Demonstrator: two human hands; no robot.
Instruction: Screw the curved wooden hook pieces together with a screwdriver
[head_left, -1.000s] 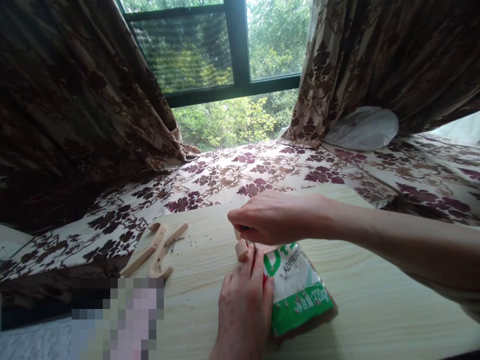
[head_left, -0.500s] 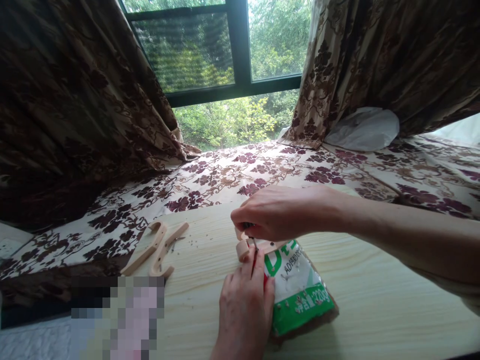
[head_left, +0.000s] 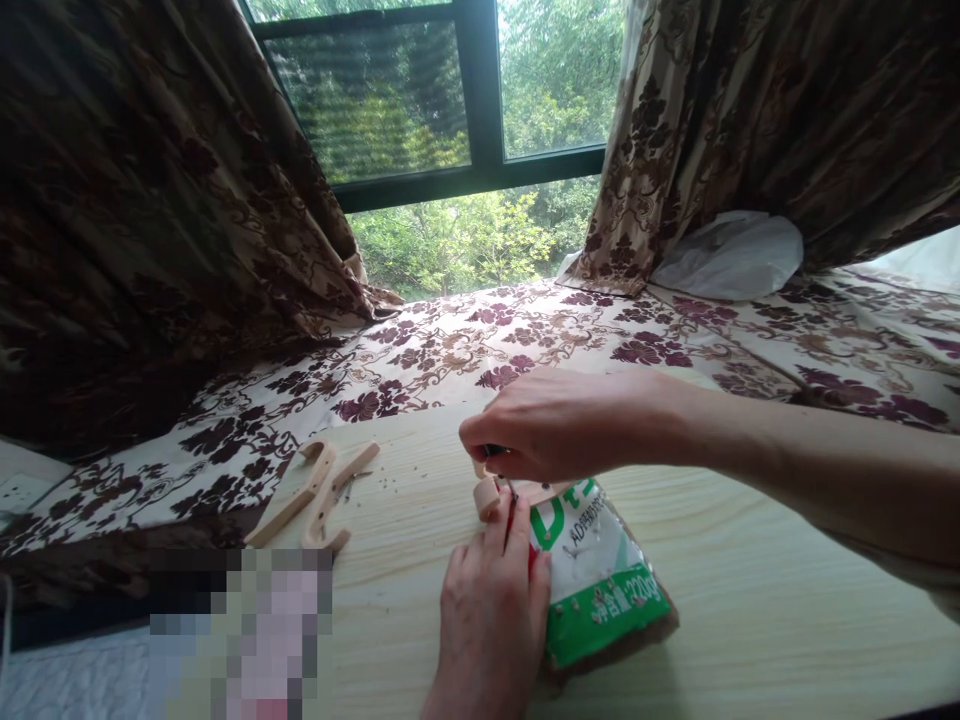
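Note:
My right hand (head_left: 551, 425) is closed round the dark handle of a screwdriver (head_left: 491, 450), most of which the fingers hide. Its thin shaft points down at a pale wooden hook (head_left: 487, 497) lying at the top of a green and white package (head_left: 600, 580). The fingertips of my left hand (head_left: 491, 610) press against this hook from the near side, holding it steady. A bit of red shows between the left fingers, partly covered. Further left on the board lie two more wooden hooks (head_left: 292, 508) (head_left: 324, 515) with dark holes in them.
The pale wood-grain board (head_left: 750, 580) carries small crumbs and thin screws (head_left: 346, 485) near the loose hooks. Behind it spreads a floral cloth (head_left: 450, 340) up to the window. A white plastic bag (head_left: 731, 255) sits at the back right. The lower left is pixelated.
The view has shifted very slightly. Both hands stay in almost the same place, and the screwdriver remains over the hook.

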